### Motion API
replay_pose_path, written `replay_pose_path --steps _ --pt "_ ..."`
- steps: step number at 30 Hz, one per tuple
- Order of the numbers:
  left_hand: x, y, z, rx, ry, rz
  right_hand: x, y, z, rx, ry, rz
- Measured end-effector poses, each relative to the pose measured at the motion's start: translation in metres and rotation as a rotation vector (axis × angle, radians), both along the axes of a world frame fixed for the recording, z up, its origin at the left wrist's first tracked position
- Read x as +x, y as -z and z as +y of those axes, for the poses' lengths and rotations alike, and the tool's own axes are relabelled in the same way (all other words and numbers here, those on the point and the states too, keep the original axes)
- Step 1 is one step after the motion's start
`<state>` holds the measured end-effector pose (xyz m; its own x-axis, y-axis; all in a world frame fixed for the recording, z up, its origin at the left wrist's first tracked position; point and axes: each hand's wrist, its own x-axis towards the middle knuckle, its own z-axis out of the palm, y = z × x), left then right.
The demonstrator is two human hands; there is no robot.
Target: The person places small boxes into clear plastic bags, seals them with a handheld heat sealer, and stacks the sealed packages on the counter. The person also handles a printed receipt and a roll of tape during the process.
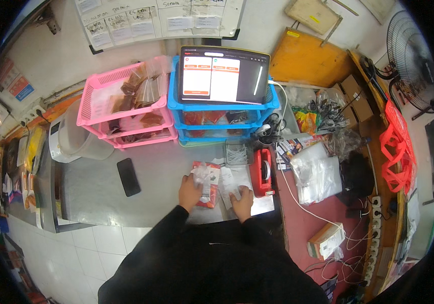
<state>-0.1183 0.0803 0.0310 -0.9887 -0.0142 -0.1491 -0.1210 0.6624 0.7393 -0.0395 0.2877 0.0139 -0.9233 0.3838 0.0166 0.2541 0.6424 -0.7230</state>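
Note:
My left hand (190, 193) rests on the left edge of a red and white packet (212, 183) with clear plastic over it, lying on the grey metal table (95, 190). To its right, my right hand (242, 201) touches a white paper slip (227, 183) with its fingertips; the slip bears print. Whether either hand grips anything cannot be told. A red tape dispenser (262, 173) stands just right of the slip, and a clear tray of small white items (239, 154) sits behind it. A black phone (129, 177) lies further left on the table.
Pink stacked baskets (122, 123) and blue ones (220, 107) with sachets stand at the back, a tablet (224, 76) propped on the blue. At right are plastic bags (315, 174), a white cable (296, 197) and a small carton (326, 241). A white appliance (59, 136) stands back left.

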Motion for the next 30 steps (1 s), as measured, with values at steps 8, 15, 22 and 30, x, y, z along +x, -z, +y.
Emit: replay_pose_path --steps 8,15,22,30 --pt "0.029 -0.009 0.052 -0.327 0.129 0.269 -0.021 0.003 -0.001 -0.131 -0.208 -0.316" --pt "0.039 -0.017 -0.016 -0.243 1.139 0.440 0.007 -0.091 0.099 -0.552 -0.479 -0.574" --pt "0.017 -0.040 -0.039 -0.470 0.927 0.456 0.002 -0.197 0.114 -0.542 -0.546 -0.298" --pt "0.140 -0.038 0.017 -0.371 0.457 0.228 -0.008 -0.160 0.071 -0.849 -0.682 0.030"
